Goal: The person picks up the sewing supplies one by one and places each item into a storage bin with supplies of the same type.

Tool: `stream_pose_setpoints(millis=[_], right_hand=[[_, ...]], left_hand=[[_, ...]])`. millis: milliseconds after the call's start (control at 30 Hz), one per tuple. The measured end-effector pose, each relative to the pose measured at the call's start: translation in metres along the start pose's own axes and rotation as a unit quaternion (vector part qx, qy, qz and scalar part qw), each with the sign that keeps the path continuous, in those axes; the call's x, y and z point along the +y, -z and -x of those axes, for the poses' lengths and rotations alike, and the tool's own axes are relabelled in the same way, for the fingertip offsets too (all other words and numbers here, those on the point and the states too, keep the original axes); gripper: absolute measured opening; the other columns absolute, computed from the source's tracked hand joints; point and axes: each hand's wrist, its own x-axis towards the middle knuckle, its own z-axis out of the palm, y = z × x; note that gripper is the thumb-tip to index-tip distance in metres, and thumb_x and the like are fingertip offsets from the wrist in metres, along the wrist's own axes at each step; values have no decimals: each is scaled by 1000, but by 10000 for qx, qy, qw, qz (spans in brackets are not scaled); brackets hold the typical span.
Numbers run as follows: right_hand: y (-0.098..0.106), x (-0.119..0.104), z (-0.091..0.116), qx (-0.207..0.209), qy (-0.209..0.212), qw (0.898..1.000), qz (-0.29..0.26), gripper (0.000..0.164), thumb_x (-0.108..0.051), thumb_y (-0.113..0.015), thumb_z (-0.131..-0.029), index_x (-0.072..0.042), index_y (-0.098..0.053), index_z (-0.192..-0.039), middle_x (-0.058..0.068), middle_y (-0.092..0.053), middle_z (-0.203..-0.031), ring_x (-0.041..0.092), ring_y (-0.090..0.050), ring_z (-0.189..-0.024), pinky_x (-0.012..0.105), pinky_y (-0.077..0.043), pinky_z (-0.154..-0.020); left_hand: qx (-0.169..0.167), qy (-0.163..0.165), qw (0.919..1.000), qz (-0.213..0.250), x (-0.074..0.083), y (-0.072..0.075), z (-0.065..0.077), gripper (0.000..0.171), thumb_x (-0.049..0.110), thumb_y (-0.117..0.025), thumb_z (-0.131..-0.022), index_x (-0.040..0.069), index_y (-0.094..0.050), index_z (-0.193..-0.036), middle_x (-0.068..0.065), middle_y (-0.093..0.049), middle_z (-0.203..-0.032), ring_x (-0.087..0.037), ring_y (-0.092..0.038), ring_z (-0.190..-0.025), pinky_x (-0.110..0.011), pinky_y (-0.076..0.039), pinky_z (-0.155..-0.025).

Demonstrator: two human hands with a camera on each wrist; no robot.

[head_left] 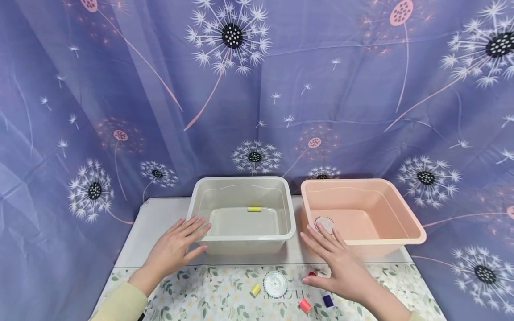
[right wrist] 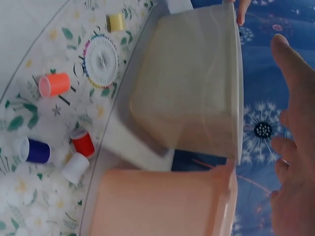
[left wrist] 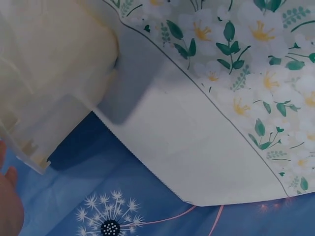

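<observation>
My left hand (head_left: 174,249) is at the front left corner of a grey-white plastic basin (head_left: 245,238), fingers spread and holding nothing. In this basin lies a yellow thread spool (head_left: 254,209). My right hand (head_left: 339,267) hovers by the front left corner of a pink basin (head_left: 385,242), also with spread fingers and nothing gripped. Partly behind its fingertips, a round disc of pins (head_left: 323,223) lies in the pink basin. Whether either hand touches a rim, I cannot tell. The left wrist view shows only an edge of my left hand (left wrist: 9,196).
On the floral cloth lie another pin disc (head_left: 275,284), a yellow spool (head_left: 255,290), an orange-pink spool (head_left: 304,305) and a dark blue spool (head_left: 328,301). A red spool (right wrist: 82,143) and a white spool (right wrist: 76,168) lie together. A purple-blue dandelion curtain (head_left: 257,98) hangs behind.
</observation>
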Motion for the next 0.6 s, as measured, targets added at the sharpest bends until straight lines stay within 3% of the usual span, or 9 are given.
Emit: stream_pose_setpoints(millis=[133, 233, 333, 600], right_hand=[[-5, -7, 1, -132, -71, 9997, -182, 99, -67, -80, -85, -18, -46, -164, 2, -38, -172, 21, -18, -164, 27, 8, -133], [-9, -10, 2, -132, -17, 9993, -337, 99, -65, -82, -84, -16, -48, -163, 2, -38, -172, 24, -21, -164, 25, 7, -133], [-13, -13, 2, -116, 132, 9989, -436, 100, -61, -86, -83, -16, -47, -163, 4, -40, -171, 24, -22, -164, 26, 5, -134], [-26, -17, 4, -133, 375, 9988, -289, 104, -62, -86, -81, -19, -45, -165, 7, -46, -167, 15, -15, -165, 30, 0, -135]], left_hand=[[87, -111, 9999, -32, 0, -3, 1, 60, 49, -74, -97, 17, -67, -147, -9, -65, -149, -34, -62, -137, -57, -46, -118], [188, -188, 9996, -63, 0, -5, 2, 61, 60, -50, -108, 16, -69, -146, -10, -67, -146, -33, -64, -135, -57, -48, -116], [290, -231, 9993, -76, 0, -8, 3, 73, 65, -28, -111, 15, -70, -144, -10, -69, -144, -33, -66, -133, -57, -50, -115], [564, -325, 9979, 7, 3, -14, 2, 75, 62, -25, -113, 12, -74, -138, -13, -73, -137, -34, -69, -127, -57, -55, -109]])
